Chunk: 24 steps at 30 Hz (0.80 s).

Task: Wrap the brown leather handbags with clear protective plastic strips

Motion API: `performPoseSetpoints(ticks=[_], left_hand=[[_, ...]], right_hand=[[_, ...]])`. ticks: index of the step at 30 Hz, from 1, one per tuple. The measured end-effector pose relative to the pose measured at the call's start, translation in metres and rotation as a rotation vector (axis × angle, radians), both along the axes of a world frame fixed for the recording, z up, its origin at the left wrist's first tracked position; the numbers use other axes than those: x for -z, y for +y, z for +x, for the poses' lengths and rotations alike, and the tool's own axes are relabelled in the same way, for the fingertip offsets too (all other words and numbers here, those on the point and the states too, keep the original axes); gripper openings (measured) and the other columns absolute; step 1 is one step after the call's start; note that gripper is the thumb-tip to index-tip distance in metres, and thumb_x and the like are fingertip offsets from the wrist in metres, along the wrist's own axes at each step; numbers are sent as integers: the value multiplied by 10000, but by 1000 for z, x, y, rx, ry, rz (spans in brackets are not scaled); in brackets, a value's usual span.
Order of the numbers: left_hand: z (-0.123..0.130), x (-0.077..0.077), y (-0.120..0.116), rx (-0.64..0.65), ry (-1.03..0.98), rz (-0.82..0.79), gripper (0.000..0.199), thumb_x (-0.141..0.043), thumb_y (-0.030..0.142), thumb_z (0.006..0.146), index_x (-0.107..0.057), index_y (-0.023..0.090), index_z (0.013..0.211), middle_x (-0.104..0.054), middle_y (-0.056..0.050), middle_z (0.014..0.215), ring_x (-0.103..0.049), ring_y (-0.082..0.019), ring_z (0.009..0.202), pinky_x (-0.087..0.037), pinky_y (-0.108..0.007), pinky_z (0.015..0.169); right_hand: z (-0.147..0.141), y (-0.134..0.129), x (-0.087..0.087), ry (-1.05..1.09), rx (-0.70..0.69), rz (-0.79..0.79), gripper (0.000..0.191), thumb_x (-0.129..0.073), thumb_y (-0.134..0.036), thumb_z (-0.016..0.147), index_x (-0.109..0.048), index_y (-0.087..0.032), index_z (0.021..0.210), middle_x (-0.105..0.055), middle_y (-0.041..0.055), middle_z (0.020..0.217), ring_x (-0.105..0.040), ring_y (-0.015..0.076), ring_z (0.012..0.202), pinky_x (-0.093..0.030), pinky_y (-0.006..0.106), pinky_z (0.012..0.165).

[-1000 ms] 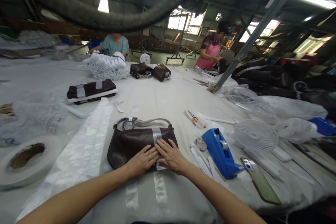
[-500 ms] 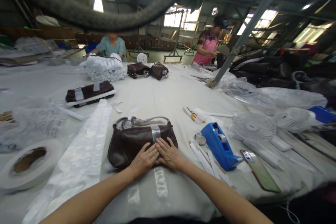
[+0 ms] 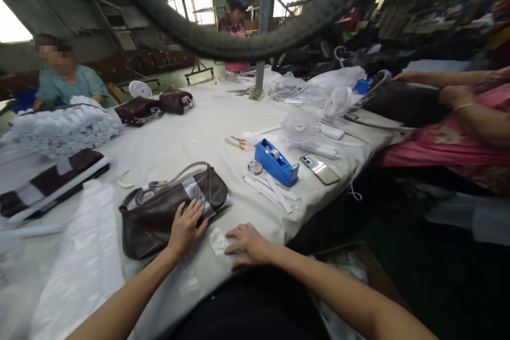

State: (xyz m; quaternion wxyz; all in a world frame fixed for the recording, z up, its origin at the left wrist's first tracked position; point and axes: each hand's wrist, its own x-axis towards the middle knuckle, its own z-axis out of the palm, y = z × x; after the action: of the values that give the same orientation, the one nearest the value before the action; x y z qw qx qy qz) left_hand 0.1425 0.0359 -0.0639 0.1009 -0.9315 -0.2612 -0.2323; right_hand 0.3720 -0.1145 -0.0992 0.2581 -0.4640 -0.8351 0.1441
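A dark brown leather handbag [image 3: 157, 218] lies on the white-covered table, its strap along the far side. A shiny grey band [image 3: 194, 189] crosses the bag near its right end. My left hand [image 3: 187, 226] rests open on the bag's near face, fingers laid over the lower part of the band. Off the bag, my right hand [image 3: 247, 244] is low over the table edge, fingers apart and slightly bent. Its fingertips are beside a translucent plastic strip [image 3: 218, 240]; whether they touch it I cannot tell.
Right of the bag are a blue tape dispenser [image 3: 274, 163], white paper strips [image 3: 271, 191], a phone [image 3: 320, 169] and a white fan [image 3: 300, 126]. Bubble wrap [image 3: 85, 255] and a wrapped brown bag [image 3: 51, 178] lie left. A co-worker's arm [image 3: 466, 103] reaches in from the right.
My right hand has left the bag and moved to the table on its near right side. My left hand stays on the bag. The view has swung right, bringing another co-worker into sight.
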Motion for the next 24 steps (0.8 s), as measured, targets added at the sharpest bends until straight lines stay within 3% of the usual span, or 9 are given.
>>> performPoseSetpoints(ticks=[3,5,8,13,18,24], left_hand=[[2,1,-4,2,-4,18,365,-521,324,933,-552,158,1256,-586,-140,1306,-506,-307,1254,-293,-545,1089],[1,1,-4,18,-1,23,366,-514,325,941,-548,161,1267,-590,-144,1300,-510,-308,1250,-302,-548,1081],[0,1,-3,23,5,31,372,-502,326,948,-541,178,1286,-583,-143,1308,-511,-308,1250,-313,-547,1076],[-1,2,-2,7,7,21,376,-488,314,952,-535,183,1302,-571,-134,1325,-496,-301,1267,-305,-543,1093],[-1,-1,-5,-9,-2,-2,379,-493,303,946,-537,190,1305,-570,-129,1327,-493,-296,1270,-305,-548,1099],[-4,-9,-12,-7,6,-35,381,-509,290,946,-531,161,1305,-556,-143,1340,-467,-282,1296,-241,-556,1141]], right_hand=[[-11,6,7,131,92,9,82,-710,-350,809,-746,-278,814,-682,37,1094,-624,210,956,-477,380,873],[-16,6,6,185,107,31,98,-652,-263,856,-731,-238,804,-688,44,1097,-639,198,976,-494,354,885],[-23,1,0,284,108,55,172,-514,-175,927,-686,-183,942,-689,67,1127,-660,153,988,-522,264,870],[-31,-1,-12,361,92,86,249,-414,-153,963,-625,-182,1092,-733,35,963,-693,123,868,-557,228,798],[-31,9,-18,309,50,159,227,-532,-102,885,-672,-193,1040,-729,49,952,-679,152,894,-556,256,814],[-39,10,-26,253,41,239,263,-494,-27,857,-692,-184,928,-711,51,832,-659,161,782,-554,270,721]])
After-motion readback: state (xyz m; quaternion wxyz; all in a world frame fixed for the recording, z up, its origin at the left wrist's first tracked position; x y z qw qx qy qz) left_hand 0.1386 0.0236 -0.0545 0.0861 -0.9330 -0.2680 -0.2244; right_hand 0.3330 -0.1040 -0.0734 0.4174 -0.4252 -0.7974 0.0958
